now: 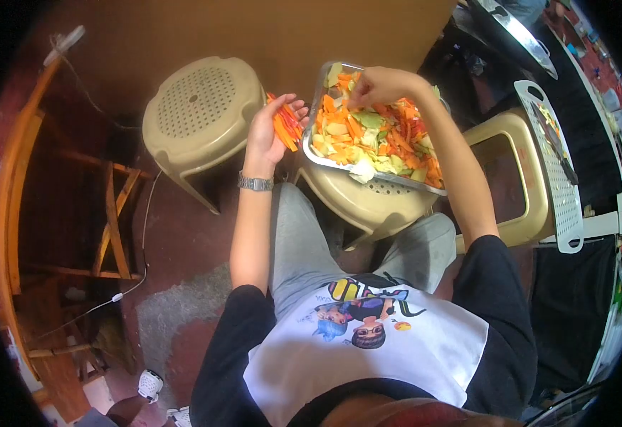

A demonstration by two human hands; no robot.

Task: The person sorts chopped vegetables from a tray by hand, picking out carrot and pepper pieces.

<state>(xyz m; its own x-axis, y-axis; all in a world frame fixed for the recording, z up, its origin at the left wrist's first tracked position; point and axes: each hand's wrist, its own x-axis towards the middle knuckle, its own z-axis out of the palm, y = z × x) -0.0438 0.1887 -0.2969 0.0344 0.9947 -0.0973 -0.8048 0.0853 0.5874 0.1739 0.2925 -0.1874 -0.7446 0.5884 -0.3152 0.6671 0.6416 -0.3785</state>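
My left hand, with a metal-band watch on the wrist, is curled around a bundle of orange and red vegetable strips, which look like carrot and pepper. It is held just left of a metal tray heaped with cut vegetables: orange carrot pieces, pale green cabbage and some red strips. Over the far left part of the heap, my right hand points down with its fingers drawn together. Whatever may be between those fingertips is hidden. The tray rests on a beige plastic stool between my knees.
Another beige stool stands to the left. On the right, a white perforated cutting board with a knife and scraps lies on a third stool. A wooden frame and a white cable are at far left.
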